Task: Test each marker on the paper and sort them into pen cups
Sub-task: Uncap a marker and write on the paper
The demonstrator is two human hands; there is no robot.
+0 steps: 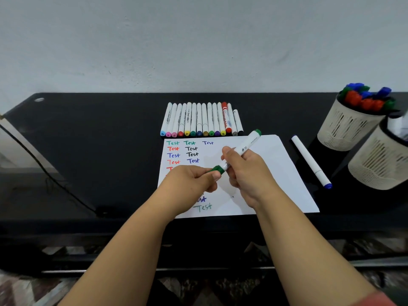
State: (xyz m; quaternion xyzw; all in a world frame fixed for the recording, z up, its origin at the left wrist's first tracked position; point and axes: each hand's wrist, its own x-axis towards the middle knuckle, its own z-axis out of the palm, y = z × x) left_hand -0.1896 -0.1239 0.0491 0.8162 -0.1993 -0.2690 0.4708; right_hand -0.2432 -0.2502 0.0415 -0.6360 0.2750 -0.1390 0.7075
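Observation:
My right hand [245,171] grips a white marker with green ends [248,143], held slanted above the paper [276,173]. My left hand [192,182] pinches the green cap [217,169] at the marker's lower end. The white paper carries several "Test" words in green, red, blue and black. A row of several white markers with coloured caps [199,120] lies behind the paper. One white marker with a blue tip [310,161] lies to the right of the sheet. Two cream mesh pen cups stand at the right: the far cup [346,129] holds red, blue and green markers, the near cup [377,166] holds white ones.
The black table [99,133] runs against a pale wall. A dark cable [44,171] crosses the table's left side. A round hole [39,99] sits at the far left corner.

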